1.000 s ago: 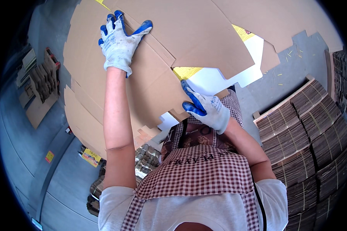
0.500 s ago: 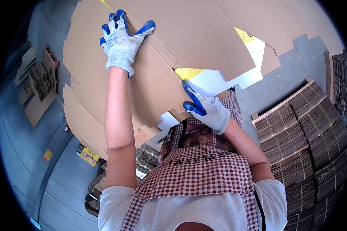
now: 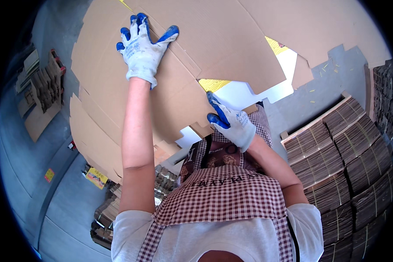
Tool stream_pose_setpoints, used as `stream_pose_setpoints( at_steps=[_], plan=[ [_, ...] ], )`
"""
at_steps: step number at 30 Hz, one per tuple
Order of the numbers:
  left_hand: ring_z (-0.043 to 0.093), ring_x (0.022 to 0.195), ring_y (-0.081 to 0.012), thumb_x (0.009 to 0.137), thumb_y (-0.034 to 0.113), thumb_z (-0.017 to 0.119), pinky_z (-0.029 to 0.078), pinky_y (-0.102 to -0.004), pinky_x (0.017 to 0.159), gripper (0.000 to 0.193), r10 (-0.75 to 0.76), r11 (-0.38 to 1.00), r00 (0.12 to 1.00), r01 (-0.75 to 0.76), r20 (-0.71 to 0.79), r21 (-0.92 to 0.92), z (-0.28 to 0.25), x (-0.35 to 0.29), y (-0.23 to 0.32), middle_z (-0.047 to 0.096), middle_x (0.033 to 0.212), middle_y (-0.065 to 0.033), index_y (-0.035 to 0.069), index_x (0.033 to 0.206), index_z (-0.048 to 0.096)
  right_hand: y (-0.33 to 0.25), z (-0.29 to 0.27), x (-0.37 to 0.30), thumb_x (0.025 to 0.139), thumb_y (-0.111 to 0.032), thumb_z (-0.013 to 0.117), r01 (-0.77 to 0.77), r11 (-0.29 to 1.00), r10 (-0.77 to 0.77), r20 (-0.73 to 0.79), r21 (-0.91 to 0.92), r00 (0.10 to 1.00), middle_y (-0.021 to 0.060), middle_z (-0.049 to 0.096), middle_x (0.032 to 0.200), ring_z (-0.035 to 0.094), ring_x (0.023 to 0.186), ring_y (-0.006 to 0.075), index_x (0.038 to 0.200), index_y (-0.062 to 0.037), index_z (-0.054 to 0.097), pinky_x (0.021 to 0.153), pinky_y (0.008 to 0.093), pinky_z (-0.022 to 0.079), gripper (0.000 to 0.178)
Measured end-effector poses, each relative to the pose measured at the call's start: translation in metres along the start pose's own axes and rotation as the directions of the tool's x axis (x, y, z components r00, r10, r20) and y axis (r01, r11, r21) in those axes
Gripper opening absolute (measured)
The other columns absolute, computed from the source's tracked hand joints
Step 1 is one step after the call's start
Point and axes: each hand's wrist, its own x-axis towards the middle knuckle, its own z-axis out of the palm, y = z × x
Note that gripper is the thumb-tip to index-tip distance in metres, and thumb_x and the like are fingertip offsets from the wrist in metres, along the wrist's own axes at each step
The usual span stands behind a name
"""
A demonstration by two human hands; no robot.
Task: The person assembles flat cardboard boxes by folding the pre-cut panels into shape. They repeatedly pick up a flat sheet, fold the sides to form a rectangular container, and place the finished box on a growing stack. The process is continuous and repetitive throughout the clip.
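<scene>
A large brown cardboard sheet (image 3: 170, 98) with creases and cut edges lies in front of me, its plain side up. My left hand (image 3: 144, 48), in a white glove with blue-coated fingers, presses on it with the fingers spread, beside a long seam. At the sheet's near right edge my right hand (image 3: 233, 124), gloved alike, has its thumb and forefinger on the board; the other fingers are mostly hidden. Just beyond that hand, a yellow printed corner (image 3: 214, 84) and a white flap (image 3: 236, 95) show between the cardboard pieces.
Strapped stacks of flat cardboard (image 3: 336, 153) stand on the floor to the right. More cardboard pieces (image 3: 43, 94) lean at the far left. Small yellow scraps (image 3: 324, 67) lie on the grey floor. A yellow sign (image 3: 96, 178) is at the lower left.
My left hand has shifted slightly right and nearer over the cardboard. My right hand stays almost in place at the edge. The whole view has turned a little.
</scene>
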Motion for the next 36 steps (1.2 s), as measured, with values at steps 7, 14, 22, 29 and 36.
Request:
stream_pose_setpoints(
  at_steps=[7,14,22,29,36],
  plan=[
    [0.038,0.137,-0.0375,0.092,0.044,0.058,0.023,-0.0546,0.113,0.062,0.193,0.977,0.976,-0.201,-0.097,-0.070,-0.005,-0.075,0.030,0.047,0.144,-0.0173,0.003,0.138,0.051,0.011,0.011,-0.003,0.085,-0.021,0.066,-0.027,0.999,0.027,-0.001,0.047,1.000,0.0210,0.061,0.117,0.061,0.105,0.0383,0.133,-0.0045,0.051,0.089,0.0427,0.050,0.053],
    [0.039,0.137,-0.0343,0.082,0.030,0.064,0.015,-0.0570,0.117,0.061,0.431,0.817,0.903,-0.390,0.000,-0.424,-0.023,-0.177,0.060,0.050,0.140,-0.0186,0.002,0.135,0.053,0.007,0.004,-0.004,0.085,-0.022,0.065,-0.007,1.000,0.006,0.038,0.030,0.999,0.0227,0.060,0.122,0.058,0.113,0.0384,0.133,-0.0017,0.050,0.098,0.0420,0.045,0.054],
    [0.041,0.135,-0.0228,0.095,0.006,0.056,0.033,-0.0373,0.113,0.049,-0.545,0.532,0.828,0.221,-0.131,-0.817,-0.018,-0.264,-0.062,0.047,0.146,-0.0109,0.002,0.142,0.045,0.059,-0.186,0.017,0.090,-0.012,0.068,0.090,0.881,0.326,-0.734,0.465,0.595,0.0027,0.061,0.111,0.059,0.095,0.0123,0.126,-0.0030,0.057,0.082,0.0261,0.050,0.039],
    [0.062,0.096,-0.0209,0.096,0.031,0.060,0.051,-0.0368,0.087,0.042,-0.822,-0.552,0.133,0.054,0.554,-0.832,0.071,-0.399,-0.216,0.067,0.111,-0.0110,0.000,0.125,0.059,0.188,-0.293,0.039,0.091,-0.038,0.067,0.073,0.261,0.807,-0.259,0.962,0.531,0.0065,0.065,0.120,0.061,0.112,0.0222,0.122,-0.0138,0.061,0.093,0.0418,0.051,0.040],
    [0.051,0.127,-0.0228,0.099,0.047,0.048,0.040,-0.0424,0.107,0.048,-0.383,-0.910,0.418,-0.017,0.824,-0.414,0.068,-0.411,-0.189,0.060,0.131,-0.0051,0.013,0.131,0.055,0.077,-0.312,0.043,0.091,-0.019,0.068,0.137,0.651,0.359,-0.462,0.746,0.811,0.0071,0.062,0.120,0.061,0.111,0.0220,0.129,-0.0093,0.054,0.089,0.0370,0.053,0.042]
  ],
)
